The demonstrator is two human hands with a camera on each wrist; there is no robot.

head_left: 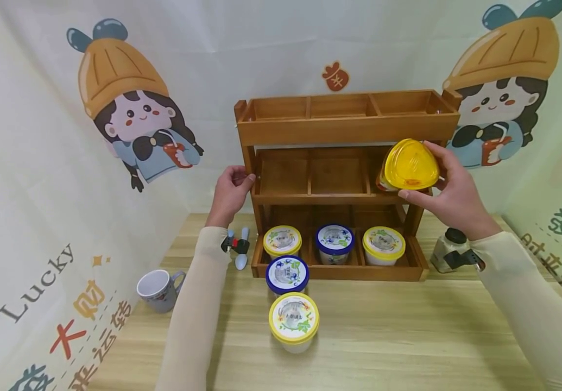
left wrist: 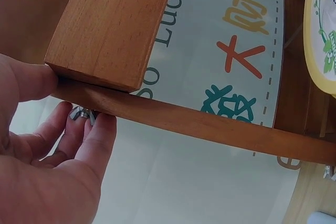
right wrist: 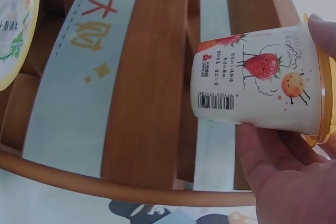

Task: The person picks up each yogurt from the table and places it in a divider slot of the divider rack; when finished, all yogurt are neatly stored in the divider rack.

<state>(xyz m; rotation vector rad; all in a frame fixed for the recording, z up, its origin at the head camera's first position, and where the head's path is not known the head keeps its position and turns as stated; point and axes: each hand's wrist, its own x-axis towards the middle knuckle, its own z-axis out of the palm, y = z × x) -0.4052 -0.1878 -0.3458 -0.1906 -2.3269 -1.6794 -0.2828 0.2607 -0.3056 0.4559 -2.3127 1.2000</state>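
My right hand (head_left: 456, 190) grips a yogurt cup (head_left: 411, 164) with a yellow, rounded-triangular lid, tilted at the right compartment of the middle shelf. In the right wrist view, the white yogurt cup (right wrist: 257, 77) shows a strawberry drawing and a barcode. On the wooden rack (head_left: 349, 133), my left hand (head_left: 232, 193) holds the left side upright. Its thumb presses one face while its fingers lie around a wing nut (left wrist: 83, 113) on the other. The bottom shelf bears a yellow-lidded cup (head_left: 283, 240), a blue-lidded cup (head_left: 335, 241) and another yellow-lidded cup (head_left: 383, 243).
In front of the rack stand a second blue-lidded cup (head_left: 287, 273) and a third yellow-lidded cup (head_left: 294, 320). A mug (head_left: 157, 290) is at the left, a spoon (head_left: 241, 260) beside the rack. A black-capped jar (head_left: 444, 252) stands to the right, partly behind my right wrist.
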